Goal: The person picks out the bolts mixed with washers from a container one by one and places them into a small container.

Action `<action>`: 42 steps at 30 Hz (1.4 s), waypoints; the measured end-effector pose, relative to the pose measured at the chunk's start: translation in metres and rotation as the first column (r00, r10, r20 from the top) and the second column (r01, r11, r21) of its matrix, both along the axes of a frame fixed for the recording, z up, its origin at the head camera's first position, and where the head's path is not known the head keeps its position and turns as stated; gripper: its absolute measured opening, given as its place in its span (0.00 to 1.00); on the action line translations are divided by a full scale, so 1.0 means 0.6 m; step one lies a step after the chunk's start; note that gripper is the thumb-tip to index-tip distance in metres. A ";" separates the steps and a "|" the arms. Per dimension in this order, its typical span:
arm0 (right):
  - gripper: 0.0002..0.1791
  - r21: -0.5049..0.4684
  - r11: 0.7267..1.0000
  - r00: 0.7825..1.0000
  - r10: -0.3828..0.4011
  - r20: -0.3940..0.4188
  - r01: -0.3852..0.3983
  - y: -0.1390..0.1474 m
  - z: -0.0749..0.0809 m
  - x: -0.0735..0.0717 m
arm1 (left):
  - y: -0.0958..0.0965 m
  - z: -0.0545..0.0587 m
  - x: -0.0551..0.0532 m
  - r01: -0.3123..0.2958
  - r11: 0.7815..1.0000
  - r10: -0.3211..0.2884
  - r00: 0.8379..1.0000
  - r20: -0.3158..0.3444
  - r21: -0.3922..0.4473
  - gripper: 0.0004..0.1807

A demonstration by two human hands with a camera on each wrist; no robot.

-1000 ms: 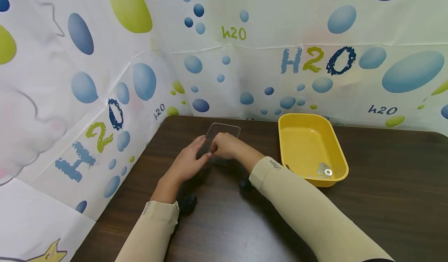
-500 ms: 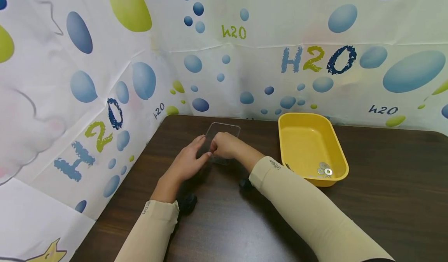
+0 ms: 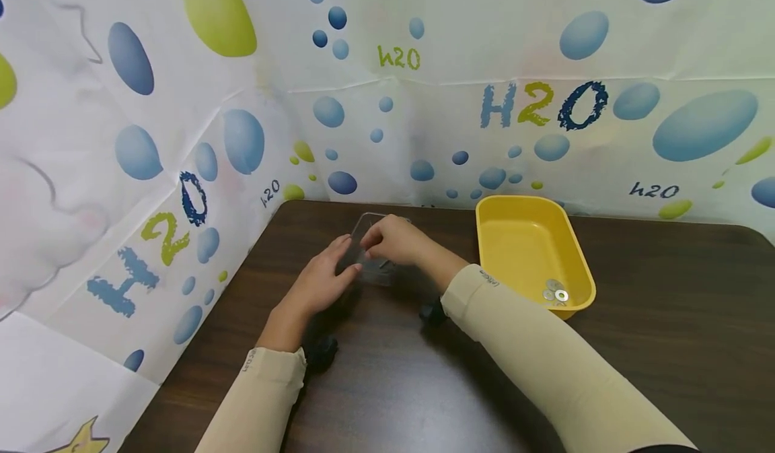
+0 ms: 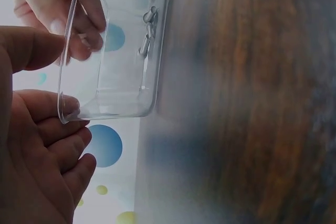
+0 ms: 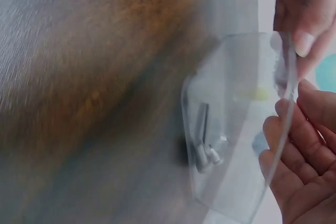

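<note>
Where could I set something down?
Bare tabletop lies right of the yellow tray, and between the left sleeve and right sleeve. Crowded: the clear box, with left hand and right hand close by and small metal pieces inside. Washers occupy the tray's near end.

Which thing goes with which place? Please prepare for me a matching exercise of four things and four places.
Things
1. Yellow tray
2. Washers
3. Small metal pieces
4. Left hand

Places
A. At the rim of the clear box
B. Inside the yellow tray
C. Directly on the dark table
D. Inside the clear box

Right pairs: 1-C, 2-B, 3-D, 4-A
</note>
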State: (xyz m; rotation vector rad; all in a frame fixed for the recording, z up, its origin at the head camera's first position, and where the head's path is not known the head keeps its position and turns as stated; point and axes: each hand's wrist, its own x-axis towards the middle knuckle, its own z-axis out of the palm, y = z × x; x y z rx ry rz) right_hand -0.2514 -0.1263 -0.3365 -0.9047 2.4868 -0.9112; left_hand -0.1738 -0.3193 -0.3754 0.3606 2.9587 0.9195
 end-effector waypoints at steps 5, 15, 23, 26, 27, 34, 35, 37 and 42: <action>0.16 0.000 0.999 0.999 -0.046 0.020 0.046 0.029 0.015 0.002 | 0.002 -0.003 0.000 -0.005 1.000 0.005 1.000 0.003 -0.006 0.37; 0.15 -0.001 0.994 0.993 -0.111 -0.027 0.111 0.115 0.055 0.012 | 0.001 0.005 -0.005 -0.034 0.999 0.034 0.999 -0.004 -0.020 0.38; 0.18 0.001 0.992 0.991 -0.126 -0.034 0.126 0.225 0.074 0.021 | 0.035 0.035 0.001 -0.014 1.000 0.013 0.997 -0.070 -0.022 0.40; 0.18 0.013 0.989 0.989 -0.148 -0.020 0.148 0.274 0.078 0.025 | 0.064 0.051 0.009 0.037 0.999 -0.037 0.995 -0.092 -0.004 0.40; 0.18 0.026 0.987 0.987 -0.158 -0.026 0.159 0.290 0.078 0.026 | 0.075 0.056 0.012 0.052 0.999 -0.051 0.994 -0.099 0.006 0.40; 0.19 0.138 0.976 0.986 -0.164 -0.042 0.169 0.375 0.061 0.036 | 0.156 0.056 0.013 0.156 0.988 -0.155 0.979 -0.129 -0.002 0.39; 0.20 0.147 0.976 0.987 -0.155 -0.031 0.158 0.382 0.056 0.038 | 0.168 0.054 0.013 0.169 0.986 -0.169 0.978 -0.120 -0.008 0.39; 0.20 0.167 0.976 0.990 -0.138 -0.013 0.139 0.390 0.048 0.043 | 0.191 0.050 0.013 0.190 0.982 -0.190 0.977 -0.099 -0.017 0.40; 0.19 0.193 0.976 0.995 -0.104 -0.008 0.103 0.399 0.027 0.051 | 0.246 0.042 0.012 0.231 0.973 -0.232 0.971 -0.064 -0.031 0.40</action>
